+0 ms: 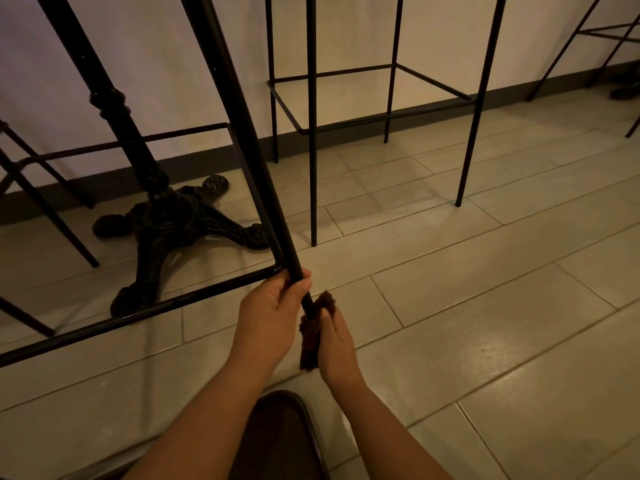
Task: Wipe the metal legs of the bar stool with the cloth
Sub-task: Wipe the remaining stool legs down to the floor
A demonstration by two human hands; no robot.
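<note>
At the far left, thin black metal legs of another stool (48, 216) are seen against the pale wall, and just right of them an ornate black cast-iron table pedestal (162, 223) with clawed feet is planted on the grey tiled floor (485, 306). The pedestal is framed by the black metal footrest bar (138, 311) of the nearest bar stool, which runs low across the left half of the view and meets the slanted black metal leg (242, 133) at a corner. No containers are shown. The leg is gripped just below that corner by the left hand (270, 320), with thumb and fingers curled round the tube. Directly beneath, the dark reddish-brown fringed cloth (311, 334) is wrapped about the lower end of the same leg and is pinched against it by the right hand (337, 344), whose thumb is laid along the fabric; how far its fingers close behind the cloth cannot be told. A dark brown shoe toe (280, 434) is seen at the bottom edge between the two forearms. Further right, a second slim black wire-framed bar stool (388, 116) is stood near the dark skirting board (554, 81), well apart from the hands, and part of a third frame (588, 32) is visible at the upper right corner.
</note>
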